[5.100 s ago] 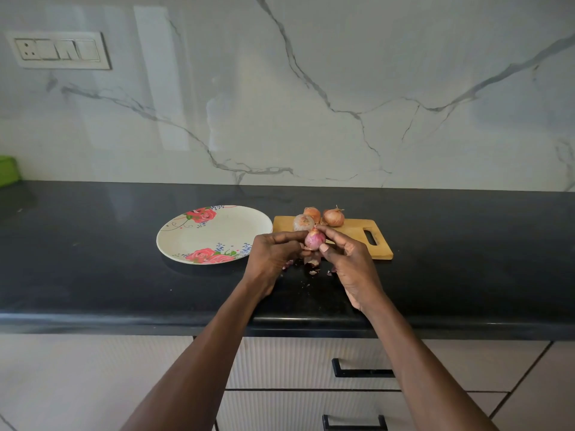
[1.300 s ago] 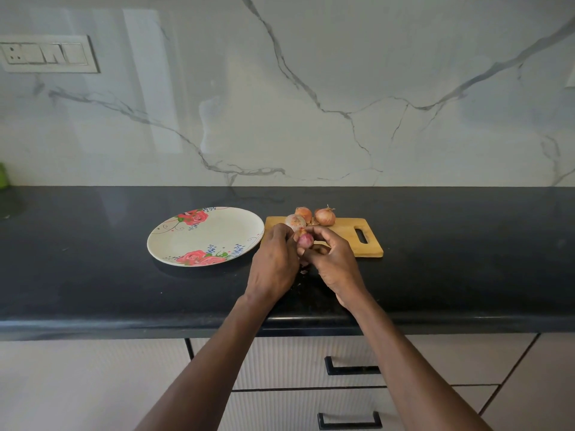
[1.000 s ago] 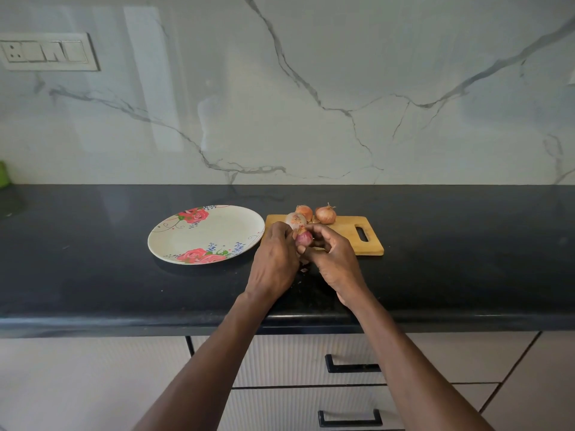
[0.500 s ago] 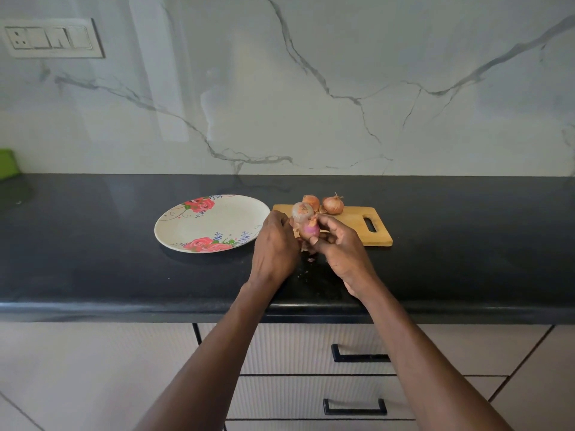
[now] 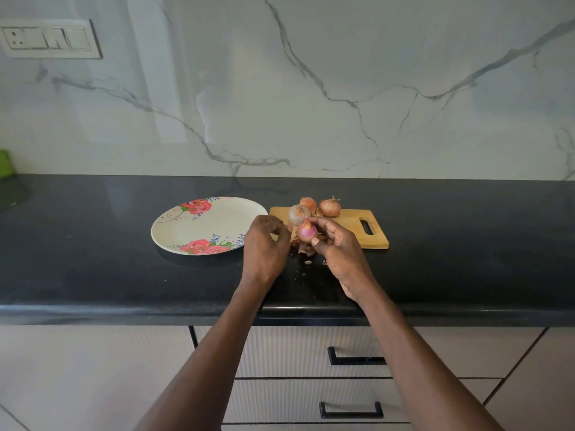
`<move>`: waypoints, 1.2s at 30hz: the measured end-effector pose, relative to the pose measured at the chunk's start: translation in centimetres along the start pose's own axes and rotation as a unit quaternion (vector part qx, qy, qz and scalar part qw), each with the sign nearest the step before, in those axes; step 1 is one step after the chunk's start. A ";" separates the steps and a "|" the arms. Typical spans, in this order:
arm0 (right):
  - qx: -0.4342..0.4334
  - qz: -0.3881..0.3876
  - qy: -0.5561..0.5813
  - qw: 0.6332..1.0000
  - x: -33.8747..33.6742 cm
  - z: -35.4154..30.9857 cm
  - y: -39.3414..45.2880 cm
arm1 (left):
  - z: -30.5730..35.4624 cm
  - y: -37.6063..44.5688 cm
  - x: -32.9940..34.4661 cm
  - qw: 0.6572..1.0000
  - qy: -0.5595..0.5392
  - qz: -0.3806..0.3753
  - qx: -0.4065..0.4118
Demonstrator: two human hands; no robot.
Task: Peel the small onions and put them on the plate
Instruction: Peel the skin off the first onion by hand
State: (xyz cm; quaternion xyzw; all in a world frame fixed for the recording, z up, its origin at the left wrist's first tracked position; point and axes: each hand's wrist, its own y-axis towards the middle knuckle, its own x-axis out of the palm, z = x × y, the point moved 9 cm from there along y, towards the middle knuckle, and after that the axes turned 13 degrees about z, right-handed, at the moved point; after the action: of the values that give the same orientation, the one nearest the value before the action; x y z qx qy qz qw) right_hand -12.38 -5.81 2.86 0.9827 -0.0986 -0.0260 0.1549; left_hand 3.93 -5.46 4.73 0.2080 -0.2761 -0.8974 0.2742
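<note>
Onion (image 5: 307,232), half-peeled and pink, pinched in my right hand (image 5: 339,250) above worktop's front-middle, just off near-left corner of cutting board (image 5: 371,236). Left hand (image 5: 264,244) beside it, fingers curled; whether it grips skin, I cannot tell. Three unpeeled onions (image 5: 329,207) wait on board; plate (image 5: 174,231) to left holds none. Risks as I judge them: slick bulb squirts from fingertip pinch, rolls off front edge; loose skins (image 5: 306,251) below get carried onto plate; elbow nudges board.
</note>
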 end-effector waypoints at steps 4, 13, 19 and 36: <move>0.006 0.004 0.013 1.000 -0.1 -0.1 -0.1 | 0.4 -0.3 0.5 0.996 -0.077 -0.042 0.005; 0.001 0.021 0.041 0.999 -0.7 -0.6 -0.3 | 1.0 -1.0 0.6 0.986 -0.151 -0.076 0.006; 0.005 0.026 0.077 0.997 -1.0 -0.5 -0.2 | 0.7 -1.0 1.2 0.973 -0.205 -0.108 -0.018; 0.024 -0.002 0.090 0.996 -0.7 -0.1 -0.1 | 0.2 -1.1 2.2 0.967 -0.209 -0.144 -0.008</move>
State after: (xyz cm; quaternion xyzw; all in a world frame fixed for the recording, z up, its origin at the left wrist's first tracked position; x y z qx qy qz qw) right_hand -13.05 -5.51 2.95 0.9846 -0.0830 0.0646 0.1395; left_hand 1.71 -5.99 3.69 0.0508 -0.2870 -0.9533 0.0795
